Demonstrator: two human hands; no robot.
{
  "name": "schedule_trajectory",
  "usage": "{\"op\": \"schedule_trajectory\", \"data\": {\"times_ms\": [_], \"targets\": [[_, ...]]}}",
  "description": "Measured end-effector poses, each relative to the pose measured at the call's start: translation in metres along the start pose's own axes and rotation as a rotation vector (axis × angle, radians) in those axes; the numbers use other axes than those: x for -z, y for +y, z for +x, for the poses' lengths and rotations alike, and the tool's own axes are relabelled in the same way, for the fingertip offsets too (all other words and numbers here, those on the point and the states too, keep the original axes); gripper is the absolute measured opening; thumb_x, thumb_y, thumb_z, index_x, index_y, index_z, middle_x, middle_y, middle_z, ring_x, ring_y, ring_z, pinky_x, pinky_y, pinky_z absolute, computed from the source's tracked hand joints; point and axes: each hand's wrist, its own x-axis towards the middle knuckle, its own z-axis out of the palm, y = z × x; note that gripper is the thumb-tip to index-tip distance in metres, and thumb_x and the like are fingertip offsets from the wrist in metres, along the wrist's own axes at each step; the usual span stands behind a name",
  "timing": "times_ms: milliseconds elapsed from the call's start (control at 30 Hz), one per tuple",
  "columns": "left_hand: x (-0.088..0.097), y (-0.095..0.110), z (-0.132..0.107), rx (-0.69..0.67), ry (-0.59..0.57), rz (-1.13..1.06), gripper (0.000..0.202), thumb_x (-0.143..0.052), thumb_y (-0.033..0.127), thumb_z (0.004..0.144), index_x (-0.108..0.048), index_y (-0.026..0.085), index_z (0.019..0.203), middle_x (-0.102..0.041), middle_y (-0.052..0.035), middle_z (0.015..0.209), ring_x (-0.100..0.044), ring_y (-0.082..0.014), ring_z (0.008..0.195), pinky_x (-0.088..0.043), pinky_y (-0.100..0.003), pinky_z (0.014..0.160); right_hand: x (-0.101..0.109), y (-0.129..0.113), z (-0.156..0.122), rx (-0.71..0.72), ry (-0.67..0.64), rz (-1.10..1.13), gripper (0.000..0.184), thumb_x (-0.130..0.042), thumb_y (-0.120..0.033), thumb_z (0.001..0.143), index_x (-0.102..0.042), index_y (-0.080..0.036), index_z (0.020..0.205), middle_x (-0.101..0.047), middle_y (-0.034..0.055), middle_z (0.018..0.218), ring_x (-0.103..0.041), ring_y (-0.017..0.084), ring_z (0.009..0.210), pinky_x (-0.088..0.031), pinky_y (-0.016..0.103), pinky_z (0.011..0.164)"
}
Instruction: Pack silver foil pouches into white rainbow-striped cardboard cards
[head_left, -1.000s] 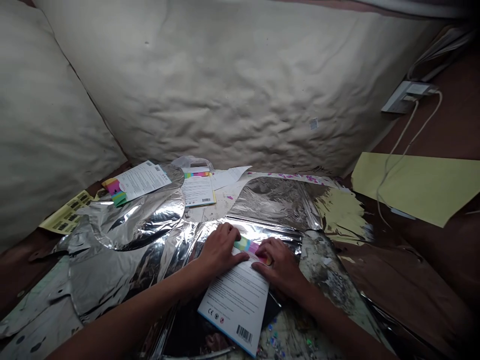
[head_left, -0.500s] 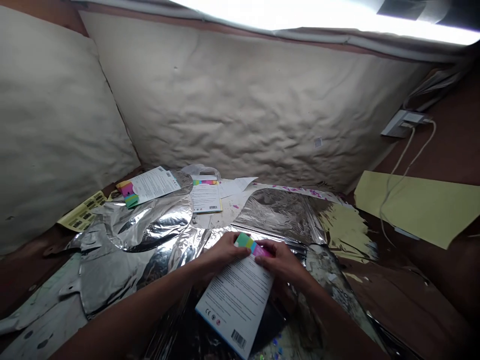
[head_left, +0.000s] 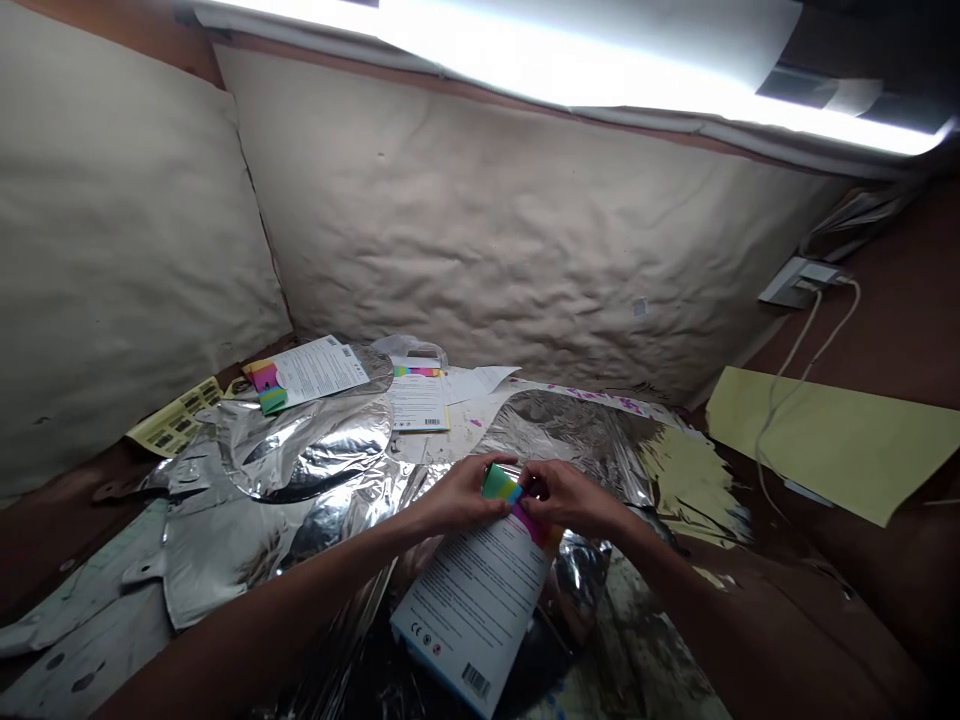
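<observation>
A flat white printed packet [head_left: 476, 600] lies tilted in front of me, with small text, a barcode at its lower end and a green, yellow, blue and pink band across its top. My left hand [head_left: 466, 497] grips the packet's upper left corner, thumb on the front by the green part. At the middle of the coloured band, my right hand [head_left: 570, 497] has thumb and forefinger curled together in a pinch. Whether anything is between those fingertips is too small to make out. Dark, shiny sheeting lies beneath the packet.
Similar packets [head_left: 319, 370] lie at the back left, and another packet [head_left: 420, 400] at the back middle. Crinkled silver film [head_left: 315, 450] covers much of the table. Yellow paper [head_left: 825, 430] lies at the right, under white cables [head_left: 776, 385] from a wall socket [head_left: 799, 282].
My right hand has shifted from holding the packet's upper right edge to a pinch at the coloured band. The left hand keeps its grip. The view has tilted slightly upward.
</observation>
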Motion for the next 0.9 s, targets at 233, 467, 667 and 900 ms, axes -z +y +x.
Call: {"op": "schedule_trajectory", "data": {"times_ms": [233, 467, 667, 900], "targets": [[0.007, 0.011, -0.002, -0.036, 0.049, 0.037, 0.064, -0.071, 0.017, 0.069, -0.058, 0.021, 0.131, -0.064, -0.0079, 0.129, -0.059, -0.0272, 0.116, -0.044, -0.038, 0.102, -0.016, -0.016, 0.004, 0.059, 0.124, -0.251, 0.042, -0.053, -0.016, 0.080, -0.061, -0.021, 0.121, -0.071, 0.0048, 0.092, -0.063, 0.021, 0.082, -0.042, 0.030, 0.072], [0.018, 0.016, -0.003, 0.054, 0.023, 0.026, 0.058, -0.073, 0.028, 0.071, -0.058, 0.023, 0.126, -0.067, -0.0036, 0.105, -0.063, -0.0209, 0.083, -0.048, -0.028, 0.068, 0.001, 0.007, 0.003, -0.112, -0.248, 0.876, 0.034, -0.075, -0.037, 0.076, -0.070, -0.011, 0.098, -0.070, 0.0044, 0.086, -0.062, 0.014, 0.074, -0.046, 0.026, 0.073], [0.022, 0.013, 0.002, 0.030, -0.033, -0.037, 0.056, -0.075, 0.031, 0.070, -0.059, 0.019, 0.123, -0.067, -0.0024, 0.091, -0.061, -0.0191, 0.076, -0.045, -0.027, 0.065, -0.021, 0.010, -0.001, -0.151, -0.146, 1.033, 0.047, -0.071, -0.053, 0.079, -0.069, -0.014, 0.105, -0.072, 0.0082, 0.091, -0.067, 0.019, 0.081, -0.050, 0.031, 0.078], [0.018, 0.009, 0.001, 0.101, -0.043, -0.150, 0.042, -0.083, 0.034, 0.063, -0.070, 0.016, 0.098, -0.069, -0.0037, 0.090, -0.062, -0.0214, 0.083, -0.046, -0.027, 0.070, -0.032, 0.021, -0.005, -0.108, -0.002, 1.174, 0.046, -0.083, -0.041, 0.069, -0.069, -0.018, 0.105, -0.071, 0.0028, 0.082, -0.066, 0.016, 0.073, -0.049, 0.029, 0.076]]}}
